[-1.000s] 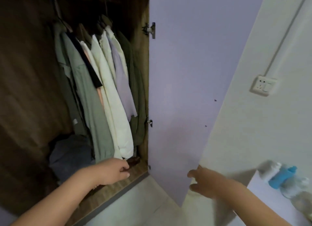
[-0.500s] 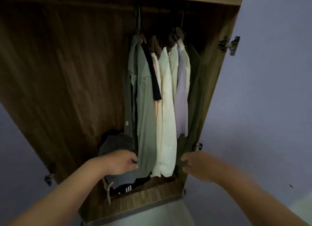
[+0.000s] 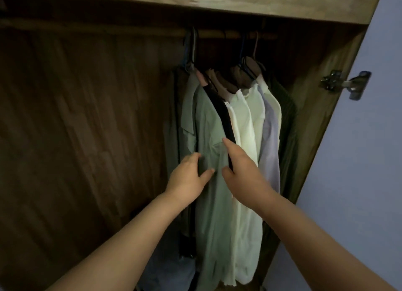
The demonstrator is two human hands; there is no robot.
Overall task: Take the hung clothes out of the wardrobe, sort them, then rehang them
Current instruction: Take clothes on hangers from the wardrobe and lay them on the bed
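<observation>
Head view: both hands are at mid-height on the hung clothes, w/ nothing lifted off yet. Left hand point(image 3: 188, 177) lies w/ fingers and thumb spread loose on the sage-green cotton shirt point(image 3: 208, 125), its grip released. Right hand point(image 3: 241, 168) has fingers straight, edge pressed along the black strap-like garment point(image 3: 226, 118), parting it from the cream-white shirt point(image 3: 245, 127); that grip is also released.

Risks, as I judge them: pulling fabric from this low could slide a shirt off its hanger, or drag neighbours along since they're packed tight. Hooks on the wooden rail point(image 3: 217, 32) may tangle.

Clothes hang bunched toward the right end of the dark wood wardrobe point(image 3: 87, 116): green, black, cream, pale lilac shirt point(image 3: 270, 125), and a dark olive garment point(image 3: 287, 116) last, all limp and light.
</observation>
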